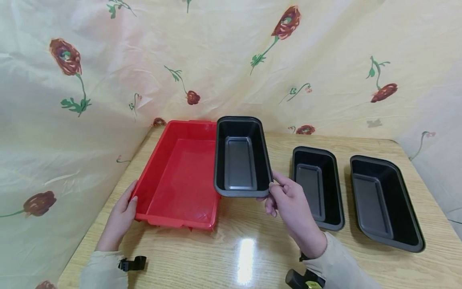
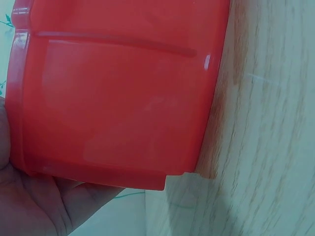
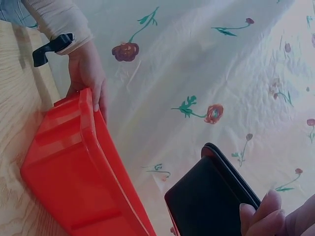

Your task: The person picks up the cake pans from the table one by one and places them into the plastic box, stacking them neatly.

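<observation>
A red plastic tray [image 1: 180, 172] sits at the left of the table. My left hand [image 1: 120, 216] grips its near left corner, thumb over the rim; the left wrist view shows the tray's wall [image 2: 113, 108] close up. My right hand [image 1: 290, 204] pinches the near right corner of a black loaf pan [image 1: 241, 160]. That pan is raised, overlapping the tray's right edge in the head view. From the right wrist, the pan's dark outer side [image 3: 206, 201] shows beside the tray [image 3: 74, 162], and its far end is off the table.
Two more black loaf pans stand on the wooden table [image 1: 202, 261] to the right: a nearer one [image 1: 312, 188] and another [image 1: 382, 200] farther right. A flowered cloth [image 1: 223, 60] hangs behind the table and along its left side.
</observation>
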{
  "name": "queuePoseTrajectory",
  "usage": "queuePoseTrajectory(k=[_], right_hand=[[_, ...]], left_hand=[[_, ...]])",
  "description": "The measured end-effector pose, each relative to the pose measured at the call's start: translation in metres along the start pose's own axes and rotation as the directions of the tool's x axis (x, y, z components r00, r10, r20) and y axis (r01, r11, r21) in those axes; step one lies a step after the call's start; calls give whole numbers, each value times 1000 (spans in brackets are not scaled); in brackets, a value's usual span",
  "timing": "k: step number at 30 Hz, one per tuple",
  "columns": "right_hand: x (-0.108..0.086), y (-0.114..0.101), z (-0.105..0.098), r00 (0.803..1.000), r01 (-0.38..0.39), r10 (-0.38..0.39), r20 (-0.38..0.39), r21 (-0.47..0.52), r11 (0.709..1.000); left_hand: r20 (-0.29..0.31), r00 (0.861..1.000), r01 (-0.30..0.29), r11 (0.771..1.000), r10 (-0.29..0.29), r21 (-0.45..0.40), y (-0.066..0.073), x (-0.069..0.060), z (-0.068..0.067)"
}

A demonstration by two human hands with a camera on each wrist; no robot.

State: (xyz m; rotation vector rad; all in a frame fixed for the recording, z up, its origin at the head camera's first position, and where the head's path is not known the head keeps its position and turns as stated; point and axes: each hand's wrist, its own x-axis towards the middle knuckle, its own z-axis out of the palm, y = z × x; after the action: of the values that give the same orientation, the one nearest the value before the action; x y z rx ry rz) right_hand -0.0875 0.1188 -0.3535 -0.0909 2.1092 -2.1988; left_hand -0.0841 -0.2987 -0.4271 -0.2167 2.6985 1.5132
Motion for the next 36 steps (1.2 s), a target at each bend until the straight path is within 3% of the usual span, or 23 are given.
queuePoseTrajectory(k=[20, 36], right_hand=[[15, 1, 20, 994, -37, 26, 106, 99, 994], [29, 11, 40, 990, -35, 14, 138, 151, 988]], left_hand=[[1, 1000, -1, 1000, 1, -24, 2, 2, 1], [2, 1000, 11, 999, -11, -30, 3, 0, 1]])
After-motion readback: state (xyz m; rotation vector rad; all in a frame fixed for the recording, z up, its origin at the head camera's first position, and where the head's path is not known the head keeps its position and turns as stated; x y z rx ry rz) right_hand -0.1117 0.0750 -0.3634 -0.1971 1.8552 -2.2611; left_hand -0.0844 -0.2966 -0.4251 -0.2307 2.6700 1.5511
